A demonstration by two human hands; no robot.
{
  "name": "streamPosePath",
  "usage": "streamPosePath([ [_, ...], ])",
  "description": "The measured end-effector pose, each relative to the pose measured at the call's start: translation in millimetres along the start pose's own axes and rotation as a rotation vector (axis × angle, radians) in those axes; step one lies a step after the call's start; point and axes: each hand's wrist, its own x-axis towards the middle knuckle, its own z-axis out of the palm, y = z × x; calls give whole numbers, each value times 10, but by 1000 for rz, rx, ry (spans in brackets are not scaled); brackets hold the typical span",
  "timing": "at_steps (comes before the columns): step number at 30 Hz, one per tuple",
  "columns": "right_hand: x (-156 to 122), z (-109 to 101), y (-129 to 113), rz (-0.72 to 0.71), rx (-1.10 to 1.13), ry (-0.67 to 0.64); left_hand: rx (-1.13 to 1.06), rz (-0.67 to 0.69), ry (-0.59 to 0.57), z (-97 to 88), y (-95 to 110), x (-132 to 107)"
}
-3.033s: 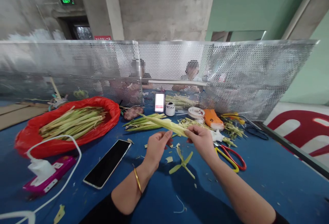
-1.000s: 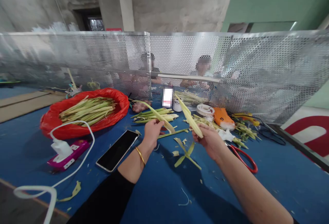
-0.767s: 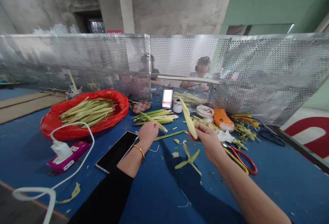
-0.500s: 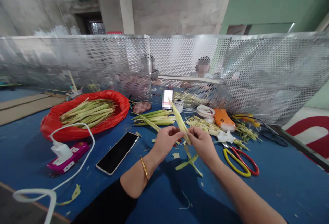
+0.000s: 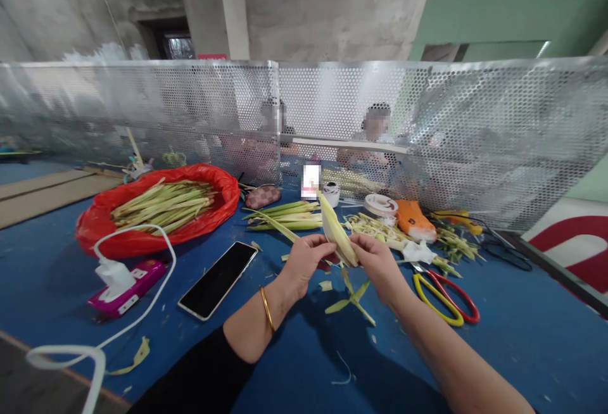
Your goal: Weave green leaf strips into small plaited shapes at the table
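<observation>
Both of my hands pinch the lower end of a pale yellow-green leaf strip (image 5: 335,229) that points up and away over the blue table (image 5: 498,344). My left hand (image 5: 304,263), with a gold bangle on its wrist, grips it from the left. My right hand (image 5: 375,264) grips it from the right, fingers closed. Cut leaf scraps (image 5: 350,295) lie on the table just below my hands.
A red bag (image 5: 142,237) of green strips sits at the left; more strips (image 5: 285,216) lie behind my hands. A black phone (image 5: 217,278), a pink power strip (image 5: 124,285) with white cable, yellow-red scissors (image 5: 441,294), tape roll (image 5: 380,205) and orange tool (image 5: 415,219) surround them. Perforated metal screen (image 5: 427,142) with people behind.
My left hand laid a strip down on the table at the left, then came back to the strip in my right hand. Both hands now hold it together.
</observation>
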Motion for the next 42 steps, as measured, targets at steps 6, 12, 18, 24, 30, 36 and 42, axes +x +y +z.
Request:
streamPosePath([
  [6,-56,-9,-45,-298,-287,162,35,51,136,7,16,20],
  [12,-109,36,-58,-398,-574,105,88,112,159,11,-5,29],
  [18,7,-60,-26,-125,-210,49,88,113,156,13,30,27],
  [24,53,-286,-223,119,259,39,20,4,238,-45,74,62],
  [30,147,-510,-259,133,415,81,30,2,374,-126,53,150],
  [36,267,-822,-277,125,475,208,-1,30,508,-309,19,292],
  [42,339,-964,-258,150,513,321,-100,-14,624,-458,13,387],
])
